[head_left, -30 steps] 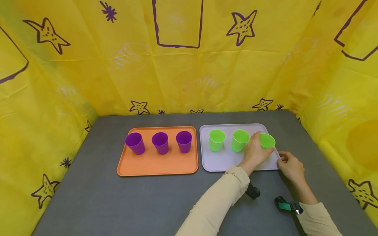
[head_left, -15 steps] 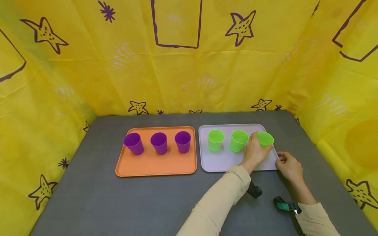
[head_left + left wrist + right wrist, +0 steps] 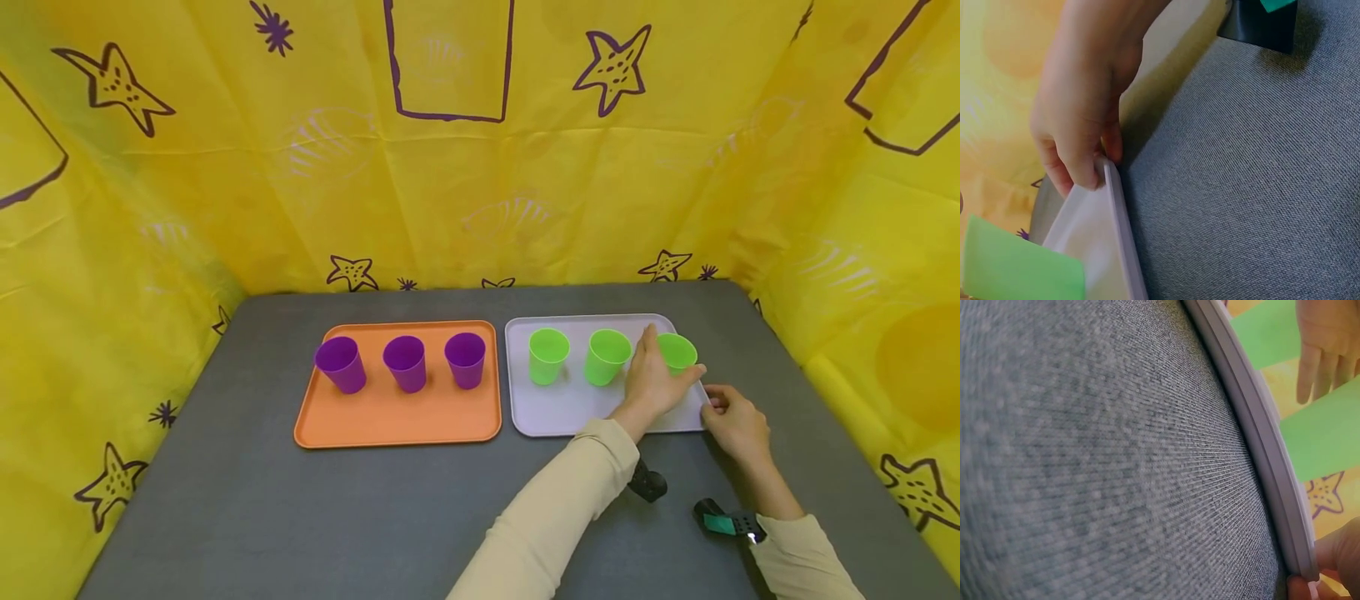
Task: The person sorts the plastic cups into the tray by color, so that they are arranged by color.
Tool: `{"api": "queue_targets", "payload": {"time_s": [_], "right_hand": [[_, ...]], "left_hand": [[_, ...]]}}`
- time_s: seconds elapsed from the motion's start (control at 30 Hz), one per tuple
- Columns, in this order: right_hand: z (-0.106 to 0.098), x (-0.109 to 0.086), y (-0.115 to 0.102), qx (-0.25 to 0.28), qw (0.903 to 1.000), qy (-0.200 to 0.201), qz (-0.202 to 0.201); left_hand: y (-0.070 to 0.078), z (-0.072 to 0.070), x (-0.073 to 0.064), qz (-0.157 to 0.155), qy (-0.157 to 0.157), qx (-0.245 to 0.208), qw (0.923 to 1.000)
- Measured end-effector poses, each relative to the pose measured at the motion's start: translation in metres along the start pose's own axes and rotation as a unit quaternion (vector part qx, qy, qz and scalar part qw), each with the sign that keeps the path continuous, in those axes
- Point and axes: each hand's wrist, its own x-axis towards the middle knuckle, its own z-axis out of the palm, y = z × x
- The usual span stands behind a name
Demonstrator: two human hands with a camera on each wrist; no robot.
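Note:
A pale lilac tray carries three green cups standing in a row. My left hand is around the near left side of the rightmost green cup, its fingers straight and its thumb spread out to the right. In the right wrist view, the straight fingers of the left hand appear between two green cups. My right hand pinches the tray's near right corner. That pinch shows closely in the left wrist view, with the right hand on the tray rim.
Left of the lilac tray, an orange tray holds three purple cups, the leftmost purple cup leaning in view. Black camera mounts sit at the wrists. Yellow patterned cloth walls the grey table at back and sides.
My left hand's fingers have straightened and its thumb has spread away from the rightmost green cup. The right hand keeps its pinch on the tray corner.

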Motion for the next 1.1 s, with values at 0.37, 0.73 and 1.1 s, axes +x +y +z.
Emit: {"api": "queue_targets", "payload": {"time_s": [0.37,0.73,1.1], "right_hand": [[-0.001,-0.001,-0.003,-0.003,1.0000,-0.007,0.001],[-0.006,-0.002,-0.001,-0.013,0.9998,-0.014,0.001],[-0.001,-0.002,0.000,-0.005,0.9998,-0.019,-0.003]], "left_hand": [[0.016,-0.017,-0.007,0.061,-0.013,0.032,0.9976],[0.024,-0.048,-0.031,0.163,-0.089,0.110,0.9765],[0.012,-0.079,-0.062,0.265,-0.154,0.146,0.9407]]}}
